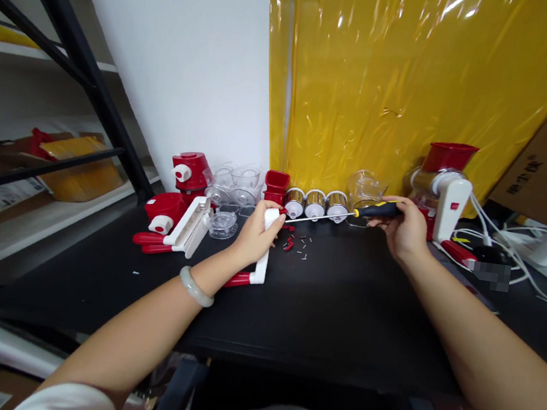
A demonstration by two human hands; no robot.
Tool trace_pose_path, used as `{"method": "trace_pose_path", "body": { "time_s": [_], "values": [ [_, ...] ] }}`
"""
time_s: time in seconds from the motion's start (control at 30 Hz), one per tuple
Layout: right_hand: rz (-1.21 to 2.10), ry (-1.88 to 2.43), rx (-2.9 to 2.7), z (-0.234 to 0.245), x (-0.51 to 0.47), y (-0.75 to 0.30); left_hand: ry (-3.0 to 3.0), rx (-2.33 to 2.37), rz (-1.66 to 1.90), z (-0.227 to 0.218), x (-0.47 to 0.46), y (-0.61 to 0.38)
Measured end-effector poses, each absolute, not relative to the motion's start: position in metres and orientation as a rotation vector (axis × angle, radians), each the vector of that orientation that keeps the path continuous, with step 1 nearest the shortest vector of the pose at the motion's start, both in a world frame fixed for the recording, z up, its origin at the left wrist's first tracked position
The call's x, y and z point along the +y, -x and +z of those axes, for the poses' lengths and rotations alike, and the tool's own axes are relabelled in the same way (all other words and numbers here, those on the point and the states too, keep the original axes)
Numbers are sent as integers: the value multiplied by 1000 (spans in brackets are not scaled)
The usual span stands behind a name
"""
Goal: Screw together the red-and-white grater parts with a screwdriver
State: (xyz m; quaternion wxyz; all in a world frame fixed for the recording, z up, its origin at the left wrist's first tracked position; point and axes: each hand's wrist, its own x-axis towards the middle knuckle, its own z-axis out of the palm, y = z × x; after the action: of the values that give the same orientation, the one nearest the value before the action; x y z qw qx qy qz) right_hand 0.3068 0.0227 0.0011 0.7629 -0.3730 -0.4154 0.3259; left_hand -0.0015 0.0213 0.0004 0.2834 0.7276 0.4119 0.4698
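Observation:
My left hand (255,235) is closed around a white crank handle (261,267) with a red grip (238,280) at its lower end. In my right hand (405,230) is a screwdriver (377,210) with a black and yellow handle, held nearly level. Its long thin shaft points left, and the tip reaches the small red part at the top of the crank, by my left fingers. Whether the tip sits in a screw is too small to tell. Several loose screws (303,257) and small red pieces (289,243) lie on the black table just beyond my left hand.
Behind my hands stand metal grater drums (315,205), a red hopper (276,185) and clear plastic parts (236,183). Red housings (191,171) and more white cranks (189,226) lie at the left. An assembled rotary grater (451,195) and white cables (505,242) are at the right.

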Motion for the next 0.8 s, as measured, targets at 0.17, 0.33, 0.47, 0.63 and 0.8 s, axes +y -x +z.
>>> {"method": "trace_pose_path", "body": {
  "time_s": [0.17,0.33,0.47,0.63,0.8],
  "values": [
    [691,832,-908,1,24,-308,-1952,1096,1260,-1,22,2],
    [646,834,-931,3,23,-306,-1956,1087,1269,-2,23,3],
    [617,860,-919,4,23,-304,-1961,1097,1263,-2,23,3],
    [585,925,-915,4,22,-304,-1968,1103,1263,-1,22,3],
    [561,946,-947,4,20,-303,-1966,1088,1275,-2,23,4]
  ]
}}
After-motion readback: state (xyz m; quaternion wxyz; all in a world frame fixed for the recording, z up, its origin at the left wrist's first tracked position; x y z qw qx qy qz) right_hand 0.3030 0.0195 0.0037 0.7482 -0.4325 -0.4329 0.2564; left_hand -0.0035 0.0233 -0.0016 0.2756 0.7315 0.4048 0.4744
